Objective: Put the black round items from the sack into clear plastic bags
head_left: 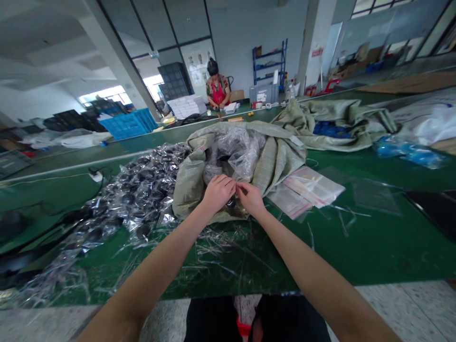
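Observation:
My left hand and my right hand meet at the front opening of a grey-green woven sack. Fingers of both are closed in a pinch on a dark item in clear plastic, mostly hidden below them. Crumpled clear plastic fills the sack's mouth behind my fingers. To the left lies a large heap of dark, rounded items in shiny clear wrapping. Flat clear plastic bags are stacked by the sack's right side.
Thin plastic strips litter the green table before me. Another woven sack with blue contents and blue wrapped goods lie at the right. Across the table a person in a red apron works near white boxes. Blue crates stand back left.

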Action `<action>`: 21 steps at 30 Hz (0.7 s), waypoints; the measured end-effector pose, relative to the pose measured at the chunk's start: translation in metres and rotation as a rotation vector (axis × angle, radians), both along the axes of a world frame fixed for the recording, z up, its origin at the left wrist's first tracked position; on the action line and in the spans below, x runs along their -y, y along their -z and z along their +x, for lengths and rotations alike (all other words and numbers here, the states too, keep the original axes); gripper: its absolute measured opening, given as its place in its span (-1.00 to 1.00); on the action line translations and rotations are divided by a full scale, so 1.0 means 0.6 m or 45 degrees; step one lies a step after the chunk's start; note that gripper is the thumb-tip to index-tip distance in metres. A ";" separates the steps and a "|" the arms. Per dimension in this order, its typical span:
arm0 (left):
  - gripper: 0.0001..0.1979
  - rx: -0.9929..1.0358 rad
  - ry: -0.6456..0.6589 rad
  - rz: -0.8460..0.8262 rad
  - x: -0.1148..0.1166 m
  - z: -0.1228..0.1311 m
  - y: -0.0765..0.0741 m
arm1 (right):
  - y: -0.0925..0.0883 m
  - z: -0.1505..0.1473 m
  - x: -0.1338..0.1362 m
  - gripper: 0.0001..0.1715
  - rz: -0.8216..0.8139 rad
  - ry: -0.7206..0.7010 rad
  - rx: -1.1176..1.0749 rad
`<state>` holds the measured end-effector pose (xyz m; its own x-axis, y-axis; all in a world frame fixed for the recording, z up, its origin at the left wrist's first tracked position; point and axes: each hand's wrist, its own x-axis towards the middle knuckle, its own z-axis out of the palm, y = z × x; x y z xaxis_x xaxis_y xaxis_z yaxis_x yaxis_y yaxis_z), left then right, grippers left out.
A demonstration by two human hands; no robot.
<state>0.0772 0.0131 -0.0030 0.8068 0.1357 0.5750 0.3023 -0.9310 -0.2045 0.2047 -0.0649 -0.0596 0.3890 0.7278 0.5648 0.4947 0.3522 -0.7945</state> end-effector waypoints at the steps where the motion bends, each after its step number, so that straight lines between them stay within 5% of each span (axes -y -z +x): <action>1: -0.78 0.017 -0.006 -0.014 -0.001 0.001 -0.001 | 0.000 -0.001 0.000 -0.75 -0.004 -0.005 -0.008; 12: -0.91 0.424 -0.060 -0.444 -0.012 0.017 0.017 | -0.001 -0.004 0.003 -0.79 -0.003 -0.003 -0.016; 16: -0.97 0.964 -0.183 -1.009 -0.043 0.011 -0.002 | 0.005 -0.004 0.003 -0.83 -0.059 -0.008 -0.124; 19: -0.89 1.453 -0.009 -1.608 -0.078 -0.024 -0.031 | 0.014 -0.001 -0.006 -0.81 -0.047 -0.007 -0.411; 21: -0.84 1.649 0.091 -1.812 -0.096 -0.060 -0.044 | 0.020 0.001 -0.014 -0.80 -0.020 -0.043 -0.591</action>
<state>0.0409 0.0708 0.0235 0.0679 0.9656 0.2509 -0.4171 -0.2010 0.8864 0.2054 -0.0568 -0.0716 0.5739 0.7515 0.3254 0.0739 0.3483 -0.9345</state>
